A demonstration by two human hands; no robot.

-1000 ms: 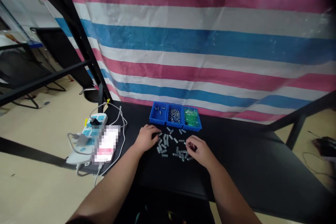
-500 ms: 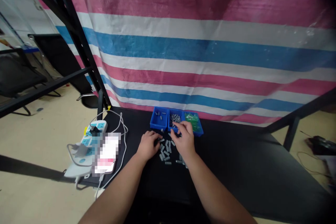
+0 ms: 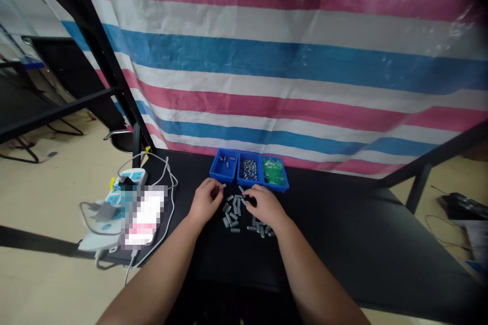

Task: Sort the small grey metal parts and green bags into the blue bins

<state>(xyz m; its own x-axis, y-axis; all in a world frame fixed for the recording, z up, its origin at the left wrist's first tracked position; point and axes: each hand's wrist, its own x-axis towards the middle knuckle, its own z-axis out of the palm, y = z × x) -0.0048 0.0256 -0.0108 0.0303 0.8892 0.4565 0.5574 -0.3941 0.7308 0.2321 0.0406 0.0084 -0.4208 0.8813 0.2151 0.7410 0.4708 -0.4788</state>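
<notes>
Several small grey cylinders (image 3: 233, 212) lie scattered on the black table (image 3: 343, 233), between my hands. My left hand (image 3: 205, 203) rests at the left edge of the pile. Its fingers are curled, with one grey cylinder (image 3: 223, 186) at the fingertips. My right hand (image 3: 264, 204) sits over the right side of the pile, thumb and fingers pinched together near its left tip. What they pinch is too small to make out. Just behind the pile stand three blue bins: the left bin (image 3: 219, 172) holds a few grey pieces, the middle bin (image 3: 238, 177) silver pieces, the right bin (image 3: 286, 183) green pieces.
A white power strip (image 3: 114, 195) with plugs and white cables (image 3: 170, 198) lies at the table's left end, beside a blurred phone (image 3: 143, 213). A striped tarp (image 3: 290, 71) hangs behind the table. Black frame bars (image 3: 95, 45) rise at the left.
My right hand reached forward to the middle bin, then drew back to the pile with its fingers pinched. My left hand stayed at the pile's left edge. The view shifted slightly.
</notes>
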